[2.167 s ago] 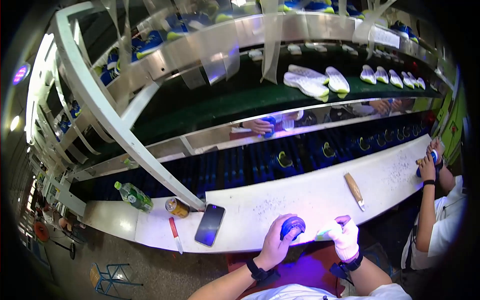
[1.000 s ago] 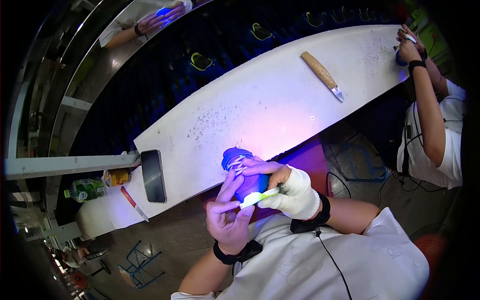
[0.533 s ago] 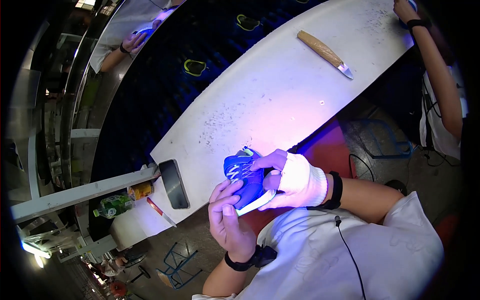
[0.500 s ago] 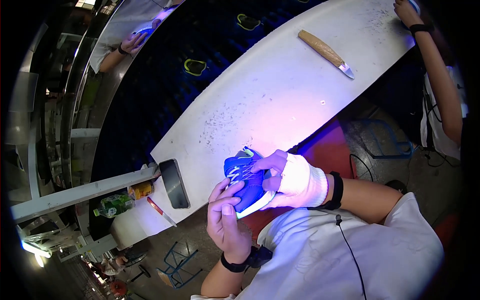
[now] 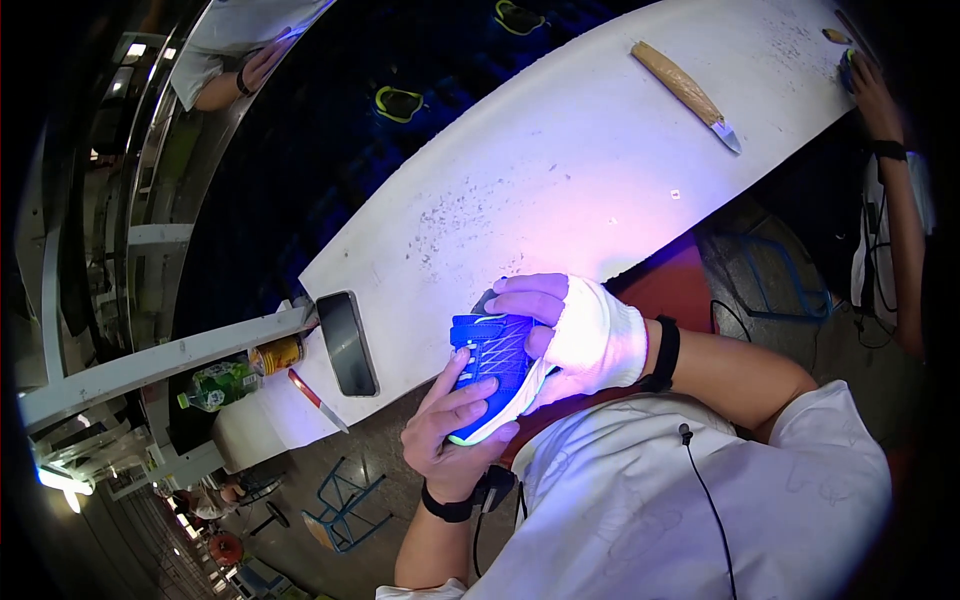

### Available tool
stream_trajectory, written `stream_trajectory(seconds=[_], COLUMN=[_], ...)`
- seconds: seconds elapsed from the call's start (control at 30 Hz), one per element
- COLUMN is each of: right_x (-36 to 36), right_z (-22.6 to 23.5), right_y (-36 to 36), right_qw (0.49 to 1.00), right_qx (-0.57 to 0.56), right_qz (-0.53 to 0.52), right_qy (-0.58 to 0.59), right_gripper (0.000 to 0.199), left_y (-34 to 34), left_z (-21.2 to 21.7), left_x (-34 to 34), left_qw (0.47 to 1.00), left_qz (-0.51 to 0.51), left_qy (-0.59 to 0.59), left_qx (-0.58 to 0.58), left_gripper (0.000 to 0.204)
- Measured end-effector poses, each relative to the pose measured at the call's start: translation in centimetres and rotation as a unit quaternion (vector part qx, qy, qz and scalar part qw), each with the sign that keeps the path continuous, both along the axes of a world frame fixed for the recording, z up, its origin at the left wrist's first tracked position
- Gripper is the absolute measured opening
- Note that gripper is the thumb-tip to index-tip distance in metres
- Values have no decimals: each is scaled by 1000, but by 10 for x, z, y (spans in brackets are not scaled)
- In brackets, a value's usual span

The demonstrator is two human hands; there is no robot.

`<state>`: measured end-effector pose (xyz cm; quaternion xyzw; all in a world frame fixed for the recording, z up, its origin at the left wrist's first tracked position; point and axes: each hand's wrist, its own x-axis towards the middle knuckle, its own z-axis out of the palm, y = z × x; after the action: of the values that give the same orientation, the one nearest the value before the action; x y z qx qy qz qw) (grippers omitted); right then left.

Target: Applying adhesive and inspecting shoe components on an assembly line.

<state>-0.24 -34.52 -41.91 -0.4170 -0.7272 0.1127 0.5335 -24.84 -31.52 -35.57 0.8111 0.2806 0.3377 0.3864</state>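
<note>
Between my hands is a small blue shoe (image 5: 497, 352) with a pale sole, a strap and light crossing threads on its side. My left hand (image 5: 450, 425) grips the toe end, thumb and fingers around the upper and sole. A white fingerless glove covers my right hand (image 5: 580, 325), which is closed around the heel and collar, its fingers by the shoe's opening. Both hands hold the shoe just off the near edge of the white table (image 5: 450, 240), under violet light.
A wooden-handled knife (image 5: 685, 90) lies on the far table. Left are a black phone (image 5: 346, 343), a red-handled blade (image 5: 316, 400), a yellow can (image 5: 276, 355) and a green bottle (image 5: 215, 385). Shoes (image 5: 398, 103) sit on the dark belt. A co-worker's hand (image 5: 877, 100) is at the far right.
The shoe has turned in my hands, showing its crossing-thread side and sole edge more. My left hand has wrapped further around the toe. The co-worker's arm at the right has shifted.
</note>
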Motion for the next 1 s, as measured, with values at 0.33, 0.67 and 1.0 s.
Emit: stream_trajectory(seconds=[0.33, 0.67, 1.0], right_x=[-37, -33, 29], right_z=[-28, -51, 41], right_y=[2, -18, -50], right_qw=[997, 999, 993], right_qx=[62, 14, -111], right_qz=[-15, -51, 24], right_qy=[-40, -14, 19], right_gripper=[26, 39, 55], left_y=[-17, 0, -32], left_z=[4, 22, -33], left_x=[1, 2, 52], left_qw=[951, 943, 996], left_qz=[161, 95, -31], left_qy=[204, 158, 78], left_qx=[-168, -275, 27], left_gripper=[92, 93, 69])
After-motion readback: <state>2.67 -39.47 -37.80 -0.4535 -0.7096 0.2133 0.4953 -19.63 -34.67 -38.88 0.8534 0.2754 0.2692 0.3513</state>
